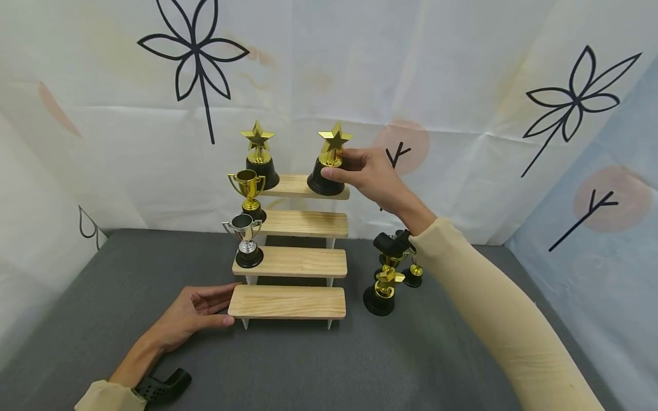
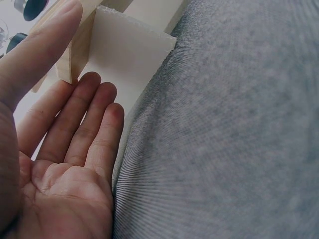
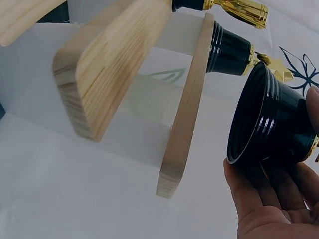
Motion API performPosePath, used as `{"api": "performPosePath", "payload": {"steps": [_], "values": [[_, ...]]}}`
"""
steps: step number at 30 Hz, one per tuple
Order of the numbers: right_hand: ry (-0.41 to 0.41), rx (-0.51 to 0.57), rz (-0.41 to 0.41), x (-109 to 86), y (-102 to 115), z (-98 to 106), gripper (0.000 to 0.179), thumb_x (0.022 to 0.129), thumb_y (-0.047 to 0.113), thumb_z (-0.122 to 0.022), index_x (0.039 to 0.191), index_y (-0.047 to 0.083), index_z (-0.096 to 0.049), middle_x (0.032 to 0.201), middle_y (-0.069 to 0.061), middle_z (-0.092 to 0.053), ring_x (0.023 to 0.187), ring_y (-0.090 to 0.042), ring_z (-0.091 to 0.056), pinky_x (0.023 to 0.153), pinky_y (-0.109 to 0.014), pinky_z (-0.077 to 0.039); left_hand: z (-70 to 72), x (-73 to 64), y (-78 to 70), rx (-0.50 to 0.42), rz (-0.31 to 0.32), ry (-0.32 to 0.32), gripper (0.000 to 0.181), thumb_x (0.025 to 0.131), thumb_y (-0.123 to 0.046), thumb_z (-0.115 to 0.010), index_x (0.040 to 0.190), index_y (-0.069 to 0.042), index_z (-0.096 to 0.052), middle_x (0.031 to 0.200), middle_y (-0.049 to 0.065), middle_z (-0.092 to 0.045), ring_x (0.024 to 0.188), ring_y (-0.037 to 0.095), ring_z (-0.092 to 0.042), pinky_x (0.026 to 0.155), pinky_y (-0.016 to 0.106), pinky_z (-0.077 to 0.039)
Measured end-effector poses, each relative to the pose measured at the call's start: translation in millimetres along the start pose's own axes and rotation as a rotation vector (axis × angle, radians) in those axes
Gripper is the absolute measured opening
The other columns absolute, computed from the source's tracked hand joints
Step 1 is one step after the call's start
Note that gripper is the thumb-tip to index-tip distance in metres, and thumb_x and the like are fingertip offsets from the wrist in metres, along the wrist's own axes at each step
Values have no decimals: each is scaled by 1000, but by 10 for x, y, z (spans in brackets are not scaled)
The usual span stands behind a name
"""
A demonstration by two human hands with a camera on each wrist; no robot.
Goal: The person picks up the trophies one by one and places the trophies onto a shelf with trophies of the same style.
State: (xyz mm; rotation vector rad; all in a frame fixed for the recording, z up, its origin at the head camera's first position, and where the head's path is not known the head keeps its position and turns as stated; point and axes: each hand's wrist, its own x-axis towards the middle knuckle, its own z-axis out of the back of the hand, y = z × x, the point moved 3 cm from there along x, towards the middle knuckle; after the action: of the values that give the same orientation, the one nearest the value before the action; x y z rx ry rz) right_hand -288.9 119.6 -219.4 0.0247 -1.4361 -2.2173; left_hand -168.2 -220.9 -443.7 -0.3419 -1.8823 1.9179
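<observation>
My right hand [image 1: 372,176] holds a gold star trophy [image 1: 325,181] with a black base at the right end of the top wooden step [image 1: 293,187]. In the right wrist view the hollow underside of its black base [image 3: 274,119] faces the step with a gap between them. My left hand [image 1: 190,317] is at the left end of the lowest step [image 1: 287,301], fingers nearly straight, holding nothing. Seen from the left wrist, the fingertips [image 2: 89,79] lie beside the step's end and its white support [image 2: 127,47].
Along the stand's left side, going down, are another star trophy [image 1: 262,171], a gold cup [image 1: 250,191] and a silver cup [image 1: 248,245]. On the grey table [image 1: 308,371], right of the stand, are a star trophy [image 1: 380,299] and gold cups [image 1: 413,277], partly behind my right forearm.
</observation>
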Motion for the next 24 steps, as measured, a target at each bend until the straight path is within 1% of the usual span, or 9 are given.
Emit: {"api": "performPosePath", "payload": {"steps": [4, 6, 9, 11, 15, 16, 22, 24], "values": [[0, 3, 0, 96, 0, -58, 50, 93, 24, -78, 138, 7, -64, 129, -7, -68, 121, -17, -63, 107, -32, -49, 1, 0, -6, 9, 4, -8, 66, 86, 8, -75, 142, 20, -42, 143, 9, -57, 123, 10, -60, 99, 29, -54], [9, 9, 4, 138, 3, -90, 50, 93, 23, -77, 138, 6, -63, 131, -8, -67, 121, -17, -63, 107, -32, -50, -2, 1, -12, 18, 3, -7, 66, 86, 8, -75, 142, 21, -42, 144, 17, -54, 123, 10, -60, 99, 29, -54], [23, 13, 3, 190, 1, -138, 49, 94, 22, -77, 138, 5, -63, 131, -9, -67, 120, -17, -64, 105, -31, -51, -4, 2, -17, 22, 8, -11, 67, 86, 8, -75, 142, 21, -41, 145, 26, -51, 123, 9, -60, 99, 29, -54], [28, 10, 3, 220, -4, -169, 48, 94, 22, -76, 137, 5, -64, 129, -9, -68, 118, -17, -65, 103, -30, -52, -5, 0, -19, 26, 10, -13, 67, 86, 8, -75, 142, 21, -41, 145, 28, -50, 122, 9, -60, 99, 29, -54], [32, 10, -2, 268, -34, -226, 45, 93, 22, -77, 134, 5, -66, 125, -9, -70, 114, -17, -66, 101, -31, -54, -5, 1, -19, 21, 16, -18, 67, 85, 8, -76, 142, 21, -43, 144, 26, -51, 122, 10, -61, 99, 29, -54], [31, 12, -5, 277, -44, -239, 45, 93, 21, -77, 134, 5, -66, 125, -9, -70, 114, -17, -66, 100, -31, -54, -5, 2, -21, 21, 13, -14, 67, 85, 8, -76, 142, 21, -42, 144, 27, -51, 122, 10, -61, 99, 29, -54], [34, 38, -18, 322, -108, -311, 43, 92, 19, -78, 132, 5, -68, 124, -9, -70, 113, -18, -66, 98, -32, -55, -20, 8, -34, 12, -12, 9, 66, 87, 10, -73, 141, 23, -40, 144, 43, -40, 123, 9, -60, 100, 28, -54], [39, 42, -25, 334, -125, -331, 43, 93, 19, -78, 132, 4, -68, 122, -10, -71, 112, -19, -67, 97, -32, -56, -25, 9, -37, 10, -13, 8, 65, 87, 10, -73, 141, 23, -40, 143, 45, -38, 122, 9, -60, 99, 28, -54]]}}
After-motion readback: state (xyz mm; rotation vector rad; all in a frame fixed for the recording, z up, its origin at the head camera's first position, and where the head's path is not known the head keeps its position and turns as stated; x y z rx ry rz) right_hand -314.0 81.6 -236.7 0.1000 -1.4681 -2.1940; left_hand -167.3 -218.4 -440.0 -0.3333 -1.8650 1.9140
